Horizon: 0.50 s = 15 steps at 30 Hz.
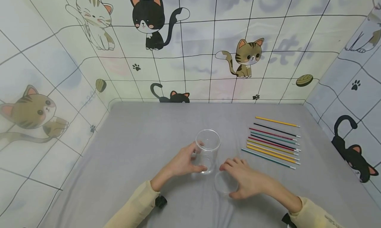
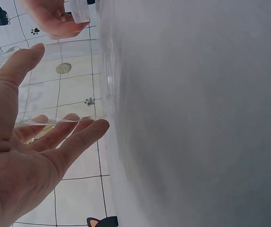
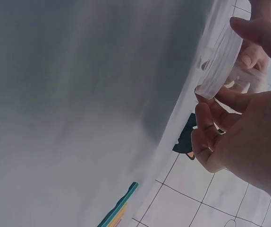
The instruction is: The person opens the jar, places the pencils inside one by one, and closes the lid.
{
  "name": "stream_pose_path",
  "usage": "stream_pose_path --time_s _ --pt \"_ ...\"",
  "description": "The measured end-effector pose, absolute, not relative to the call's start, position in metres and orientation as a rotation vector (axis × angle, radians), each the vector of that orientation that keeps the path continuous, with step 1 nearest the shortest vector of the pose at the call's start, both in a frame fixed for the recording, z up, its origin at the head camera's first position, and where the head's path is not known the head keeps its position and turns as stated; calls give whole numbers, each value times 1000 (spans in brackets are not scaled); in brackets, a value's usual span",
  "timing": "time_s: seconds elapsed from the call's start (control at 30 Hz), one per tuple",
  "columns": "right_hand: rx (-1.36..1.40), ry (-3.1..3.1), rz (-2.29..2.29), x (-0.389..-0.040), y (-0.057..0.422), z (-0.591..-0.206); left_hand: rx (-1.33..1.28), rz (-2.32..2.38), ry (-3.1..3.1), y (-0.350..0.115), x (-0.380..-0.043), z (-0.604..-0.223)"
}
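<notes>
A clear, straight-sided jar (image 1: 209, 157) stands upright on the grey cloth, its round mouth uncovered and nothing visible inside. My left hand (image 1: 182, 161) holds it from the left; the left wrist view has the thumb on one side of the jar (image 2: 55, 87) and the fingers on the other. Just right of the jar and nearer to me, my right hand (image 1: 248, 179) pinches a clear round lid (image 1: 224, 185) by its edge. In the right wrist view the lid (image 3: 224, 59) sits between thumb and fingertips, close above the cloth; whether it touches the cloth I cannot tell.
Several pencils (image 1: 274, 139), yellow, black, red and teal with white eraser ends, lie roughly side by side at the right. The grey cloth (image 1: 143, 132) covers the table. A cat-patterned sheet (image 1: 196, 39) stands behind and at both sides.
</notes>
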State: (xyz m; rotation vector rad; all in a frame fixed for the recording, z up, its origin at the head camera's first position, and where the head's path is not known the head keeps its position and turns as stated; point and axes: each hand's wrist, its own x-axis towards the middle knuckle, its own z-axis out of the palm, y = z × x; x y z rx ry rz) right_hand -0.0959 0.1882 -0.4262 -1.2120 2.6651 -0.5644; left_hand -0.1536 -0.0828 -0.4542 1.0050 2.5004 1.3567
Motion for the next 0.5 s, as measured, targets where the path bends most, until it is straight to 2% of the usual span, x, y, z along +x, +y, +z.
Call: stream_pose_path --time_s 0.5 --pt "-1263 2645 -487 -95 181 -437 1010 1348 2505 -83 -153 -454"
